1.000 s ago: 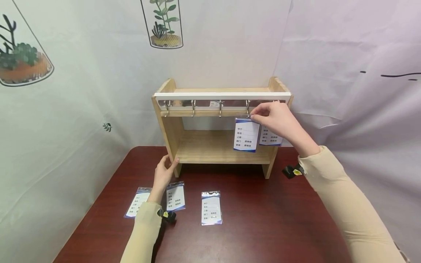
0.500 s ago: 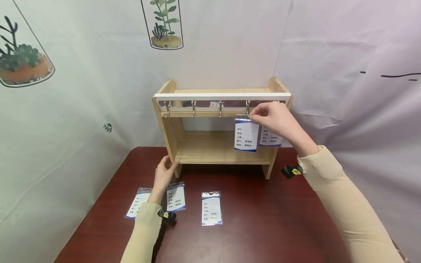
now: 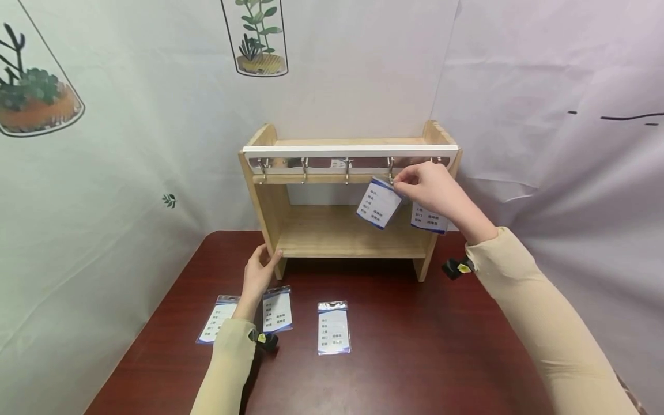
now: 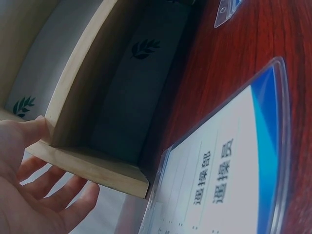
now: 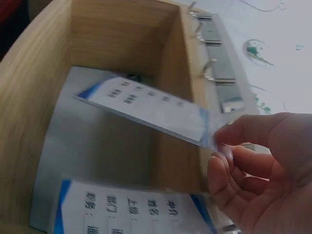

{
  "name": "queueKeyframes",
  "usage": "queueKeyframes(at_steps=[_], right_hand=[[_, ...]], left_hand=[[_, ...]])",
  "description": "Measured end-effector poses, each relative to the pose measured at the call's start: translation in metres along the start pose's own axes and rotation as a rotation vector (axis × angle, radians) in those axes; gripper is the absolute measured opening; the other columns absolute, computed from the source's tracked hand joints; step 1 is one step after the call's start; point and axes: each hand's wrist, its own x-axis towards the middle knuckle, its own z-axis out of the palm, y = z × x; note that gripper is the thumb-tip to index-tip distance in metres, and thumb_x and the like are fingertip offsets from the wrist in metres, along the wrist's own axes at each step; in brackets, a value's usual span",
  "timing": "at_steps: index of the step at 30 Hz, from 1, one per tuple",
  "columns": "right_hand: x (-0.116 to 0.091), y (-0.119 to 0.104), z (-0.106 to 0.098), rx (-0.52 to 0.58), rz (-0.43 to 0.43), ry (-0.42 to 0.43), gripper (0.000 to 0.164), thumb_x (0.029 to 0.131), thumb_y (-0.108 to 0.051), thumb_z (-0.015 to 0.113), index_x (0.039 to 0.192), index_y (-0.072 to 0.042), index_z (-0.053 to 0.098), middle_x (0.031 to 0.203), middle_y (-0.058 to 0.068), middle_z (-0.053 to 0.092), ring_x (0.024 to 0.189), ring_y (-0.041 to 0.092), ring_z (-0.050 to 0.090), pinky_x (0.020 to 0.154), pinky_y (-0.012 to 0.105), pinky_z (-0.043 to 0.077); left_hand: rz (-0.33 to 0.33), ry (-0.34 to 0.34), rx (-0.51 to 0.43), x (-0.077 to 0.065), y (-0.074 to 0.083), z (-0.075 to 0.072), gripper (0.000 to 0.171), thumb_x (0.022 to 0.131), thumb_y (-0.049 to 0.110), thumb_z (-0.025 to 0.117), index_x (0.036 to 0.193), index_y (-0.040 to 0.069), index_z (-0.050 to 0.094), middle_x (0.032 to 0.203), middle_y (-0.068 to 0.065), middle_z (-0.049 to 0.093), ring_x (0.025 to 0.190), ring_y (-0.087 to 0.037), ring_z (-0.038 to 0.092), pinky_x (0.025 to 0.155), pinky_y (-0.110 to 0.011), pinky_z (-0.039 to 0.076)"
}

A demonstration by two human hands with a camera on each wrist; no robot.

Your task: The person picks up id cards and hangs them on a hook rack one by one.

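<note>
My right hand [image 3: 432,187] pinches the top edge of a clear-sleeved badge [image 3: 380,203] between thumb and fingertips. The badge tilts, its lower end swung left, just below the fourth hook [image 3: 391,166] from the left. Beside it another badge [image 3: 429,218] hangs at the right end, its upper part hidden behind my hand. In the right wrist view the pinched badge [image 5: 146,113] is slightly blurred. My left hand [image 3: 257,278] holds the left side of the wooden shelf [image 3: 353,230], thumb [image 4: 34,131] on the front edge and fingers along the side panel's outer face.
Three more badges lie on the dark red table [image 3: 415,346]: a left badge [image 3: 218,323] partly under the left forearm, a badge [image 3: 277,311] beside the wrist and a middle badge [image 3: 334,331]. A hook rail [image 3: 327,164] spans the shelf's front. A patterned cloth [image 3: 544,115] hangs behind.
The badge in my right hand has gone from upright to tilted, its top edge rising on the left. The badge hanging behind has shifted slightly. My left hand stays in place.
</note>
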Motion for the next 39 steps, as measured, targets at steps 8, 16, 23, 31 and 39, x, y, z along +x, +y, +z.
queueKeyframes(at_steps=[8, 16, 23, 31, 39], right_hand=[[-0.0072, 0.0026, 0.0026, 0.026, -0.003, -0.005, 0.021, 0.097, -0.018, 0.063, 0.103, -0.004, 0.076, 0.095, 0.01, 0.075, 0.084, 0.024, 0.064, 0.076, 0.04, 0.047], [-0.0054, -0.0013, -0.0016, 0.02, -0.02, 0.007, 0.022, 0.097, -0.018, 0.062, 0.105, -0.003, 0.076, 0.098, 0.011, 0.074, 0.087, 0.026, 0.064, 0.078, 0.041, 0.046], [-0.0035, -0.001, 0.0009, 0.027, -0.006, -0.001, 0.021, 0.098, -0.019, 0.062, 0.104, -0.004, 0.075, 0.096, 0.01, 0.074, 0.086, 0.025, 0.062, 0.077, 0.041, 0.046], [-0.0024, 0.0004, 0.0005, 0.021, -0.018, 0.002, 0.022, 0.098, -0.019, 0.062, 0.105, -0.003, 0.076, 0.098, 0.011, 0.074, 0.088, 0.026, 0.064, 0.08, 0.043, 0.047], [-0.0019, 0.0008, 0.0001, 0.017, -0.022, 0.003, 0.021, 0.098, -0.019, 0.064, 0.106, -0.003, 0.076, 0.101, 0.012, 0.074, 0.09, 0.026, 0.064, 0.081, 0.044, 0.047]], left_hand=[[-0.009, -0.007, -0.003, -0.0044, -0.002, 0.0008, 0.059, 0.096, 0.041, 0.069, 0.14, 0.006, 0.053, 0.13, -0.022, 0.063, 0.119, -0.035, 0.061, 0.097, -0.05, 0.052], [0.009, -0.002, -0.031, 0.0016, 0.0014, -0.0004, 0.061, 0.095, 0.043, 0.07, 0.14, 0.006, 0.054, 0.131, -0.022, 0.063, 0.121, -0.035, 0.06, 0.098, -0.05, 0.051], [-0.002, 0.001, -0.013, 0.0016, -0.0022, -0.0008, 0.061, 0.095, 0.042, 0.07, 0.14, 0.005, 0.053, 0.131, -0.024, 0.062, 0.121, -0.036, 0.06, 0.1, -0.05, 0.05], [0.0, -0.006, -0.023, 0.0028, -0.0004, -0.0015, 0.058, 0.096, 0.041, 0.069, 0.139, 0.006, 0.054, 0.132, -0.022, 0.062, 0.122, -0.035, 0.059, 0.1, -0.05, 0.05], [0.004, -0.002, -0.029, 0.0016, 0.001, -0.0016, 0.057, 0.096, 0.04, 0.069, 0.139, 0.006, 0.054, 0.133, -0.022, 0.062, 0.123, -0.035, 0.059, 0.101, -0.049, 0.049]])
